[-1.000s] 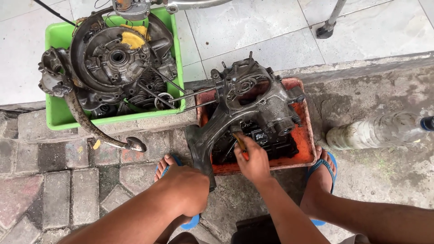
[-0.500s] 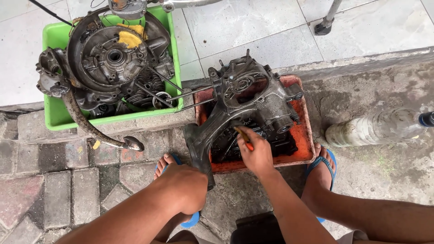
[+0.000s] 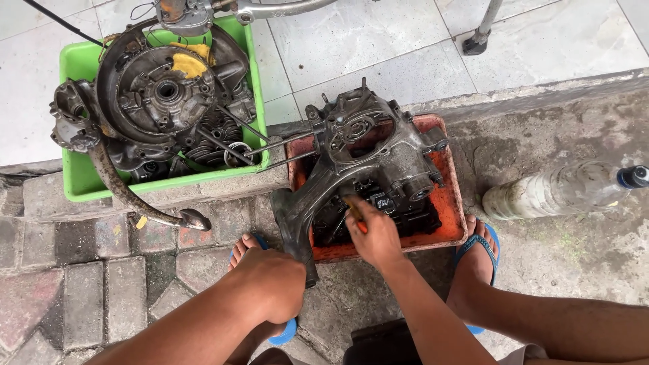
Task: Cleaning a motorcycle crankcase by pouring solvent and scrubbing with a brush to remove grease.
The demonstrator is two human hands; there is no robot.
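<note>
Head cam: my right hand (image 3: pixel 374 238) is closed round a small orange-handled tool (image 3: pixel 357 217), tip poking up-left into the engine case (image 3: pixel 368 162) just ahead of my knuckles. Case sits in the orange tray (image 3: pixel 447 203), long axis slanting down-left. My left hand (image 3: pixel 270 284) clamps its lower arm. Metal's cast, greasy, grey. Green tub (image 3: pixel 81 182) w/ more parts to the left.

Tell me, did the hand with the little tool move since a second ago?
Yes. The right hand with the orange-handled tool slid a little toward the near rim of the orange tray, away from the engine case.
</note>
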